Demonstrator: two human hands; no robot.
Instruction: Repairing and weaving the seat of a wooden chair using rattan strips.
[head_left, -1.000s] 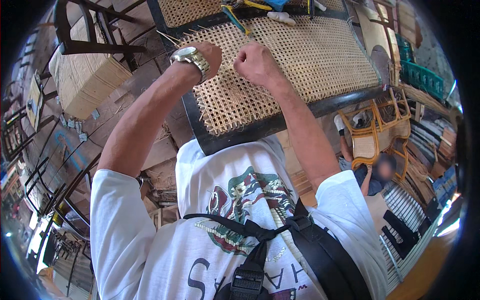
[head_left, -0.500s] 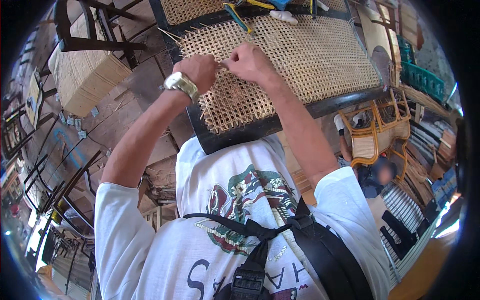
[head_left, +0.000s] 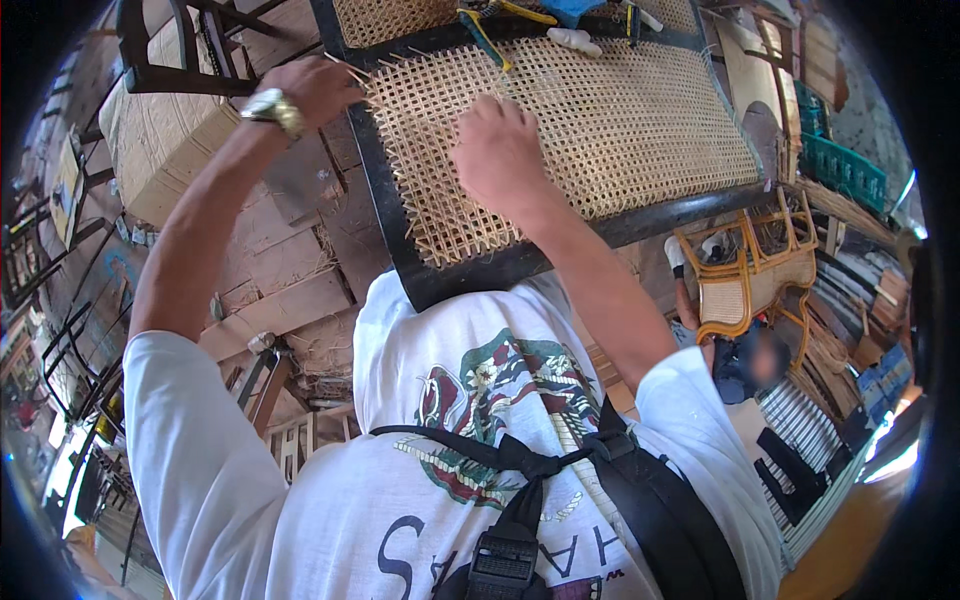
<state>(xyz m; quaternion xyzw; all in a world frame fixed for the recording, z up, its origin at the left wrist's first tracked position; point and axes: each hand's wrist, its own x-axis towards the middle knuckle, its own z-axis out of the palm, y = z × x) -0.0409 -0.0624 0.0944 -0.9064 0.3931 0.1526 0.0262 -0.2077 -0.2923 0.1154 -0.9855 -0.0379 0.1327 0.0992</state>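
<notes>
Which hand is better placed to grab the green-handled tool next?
Probably the right hand: it's over the woven cane, nearer the green-handled tool; the left hand is farther off, at the black frame's left edge.

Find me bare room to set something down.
The cane panel is bare right of the right hand, between the white object and the dark rail. Crowded: the far edge, by the green tool, and the upper-left corner, by the left hand and loose strands.
</notes>
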